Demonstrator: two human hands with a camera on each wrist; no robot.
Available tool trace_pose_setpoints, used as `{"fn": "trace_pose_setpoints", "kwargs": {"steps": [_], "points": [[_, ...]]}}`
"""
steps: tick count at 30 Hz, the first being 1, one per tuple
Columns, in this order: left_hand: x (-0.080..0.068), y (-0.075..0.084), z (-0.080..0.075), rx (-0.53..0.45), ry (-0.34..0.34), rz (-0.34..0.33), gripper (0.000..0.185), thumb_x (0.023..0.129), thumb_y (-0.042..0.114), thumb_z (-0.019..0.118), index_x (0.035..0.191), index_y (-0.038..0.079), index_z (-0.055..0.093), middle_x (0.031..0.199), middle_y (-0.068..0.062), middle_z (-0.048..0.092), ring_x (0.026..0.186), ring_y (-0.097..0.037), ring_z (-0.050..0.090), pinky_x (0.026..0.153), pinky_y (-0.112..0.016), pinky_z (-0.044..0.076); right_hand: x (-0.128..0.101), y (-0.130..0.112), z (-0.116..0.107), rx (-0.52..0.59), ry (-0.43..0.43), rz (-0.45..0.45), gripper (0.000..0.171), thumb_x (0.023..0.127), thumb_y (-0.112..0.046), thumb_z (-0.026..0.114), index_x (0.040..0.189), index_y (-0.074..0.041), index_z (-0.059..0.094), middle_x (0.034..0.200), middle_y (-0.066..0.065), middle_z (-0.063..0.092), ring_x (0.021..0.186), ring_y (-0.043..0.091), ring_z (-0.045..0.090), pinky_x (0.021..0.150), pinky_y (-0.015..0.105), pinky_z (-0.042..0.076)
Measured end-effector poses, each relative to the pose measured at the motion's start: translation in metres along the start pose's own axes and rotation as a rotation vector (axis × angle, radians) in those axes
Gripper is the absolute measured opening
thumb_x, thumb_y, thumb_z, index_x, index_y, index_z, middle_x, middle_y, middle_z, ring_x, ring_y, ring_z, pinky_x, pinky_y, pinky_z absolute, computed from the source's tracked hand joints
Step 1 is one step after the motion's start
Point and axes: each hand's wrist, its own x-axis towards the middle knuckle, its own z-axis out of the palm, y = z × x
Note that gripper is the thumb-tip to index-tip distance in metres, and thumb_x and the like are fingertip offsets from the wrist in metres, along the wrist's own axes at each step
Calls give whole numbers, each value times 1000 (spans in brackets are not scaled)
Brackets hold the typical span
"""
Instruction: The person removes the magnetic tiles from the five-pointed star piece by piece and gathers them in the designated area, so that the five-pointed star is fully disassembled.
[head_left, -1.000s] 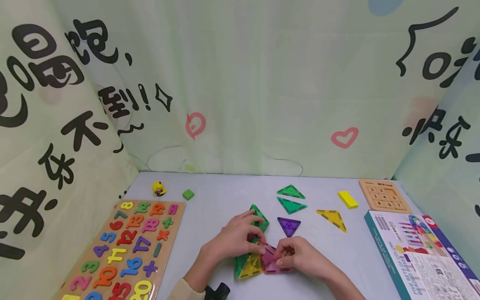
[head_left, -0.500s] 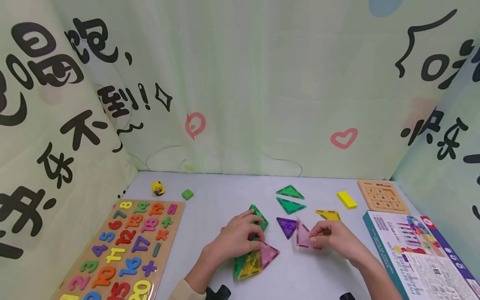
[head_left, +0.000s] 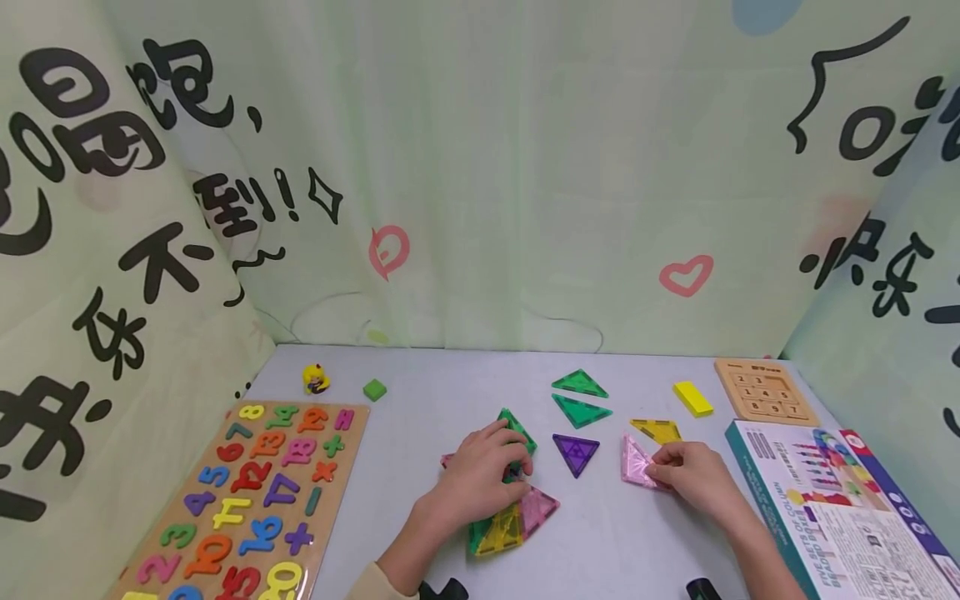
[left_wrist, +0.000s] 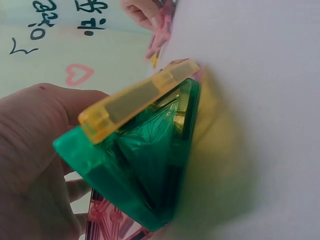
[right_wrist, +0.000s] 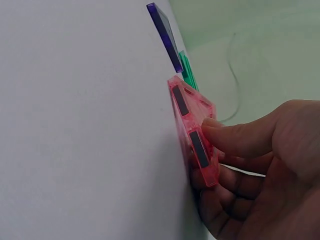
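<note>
Pink tile (head_left: 637,463) moved right; wrist view shows its magnets.

The number board (head_left: 247,500) at the left shows coloured figures: 8, 7, 6, 5, 4, 3 and 2 run down its left side, a 7 sits mid-board, plus signs sit among them; the small wooden slide puzzle (head_left: 765,392) at the far right carries tiles 2, 3, 1, 4, 8, 9, 7; the box (head_left: 840,508) reads "FIVE SETS OF COL…", the rest too small; the curtain (head_left: 150,208) bears big black Chinese characters, "不" and "到!!" among them.
</note>
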Motion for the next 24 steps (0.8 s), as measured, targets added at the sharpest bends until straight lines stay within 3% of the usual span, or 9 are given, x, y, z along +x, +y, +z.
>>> {"fn": "trace_pose_setpoints", "kwargs": {"steps": [3, 7, 15, 20, 24], "points": [[0, 0, 1, 12, -2, 11, 7, 89, 30, 72, 96, 28, 72, 133, 4, 61, 146, -28, 38, 115, -56, 34, 1, 1, 1, -29, 31, 0, 33, 92, -20, 67, 113, 6, 67, 99, 16, 68, 92, 25, 55, 73, 29, 48], [-1, 0, 1, 36, 3, 24, 8, 90, 27, 69, 94, 30, 75, 134, 3, 60, 146, -29, 37, 114, -55, 35, 2, 0, 4, -60, 74, -20, 34, 92, -20, 68, 114, 7, 67, 105, 20, 68, 94, 27, 55, 76, 31, 49], [-1, 0, 2, 70, 4, 16, 7, 89, 31, 69, 86, 34, 74, 135, 4, 61, 146, -29, 38, 113, -57, 35, 2, -2, 9, -94, 136, -59, 25, 91, -15, 67, 109, 3, 69, 93, 12, 66, 89, 24, 54, 71, 30, 46], [-1, 1, 2, 68, 0, 12, 6, 89, 32, 69, 84, 34, 73, 135, 4, 61, 146, -30, 37, 114, -57, 35, -8, -18, 13, -62, 119, -99, 25, 92, -16, 67, 112, -2, 70, 98, 11, 67, 90, 23, 55, 72, 30, 49], [0, 0, 1, 62, -7, 13, 6, 89, 32, 69, 85, 34, 73, 135, 4, 60, 146, -29, 37, 115, -56, 34, -16, -41, 35, -17, 34, -181, 17, 91, -15, 69, 107, -10, 74, 100, 4, 71, 87, 18, 58, 74, 29, 52]]}}
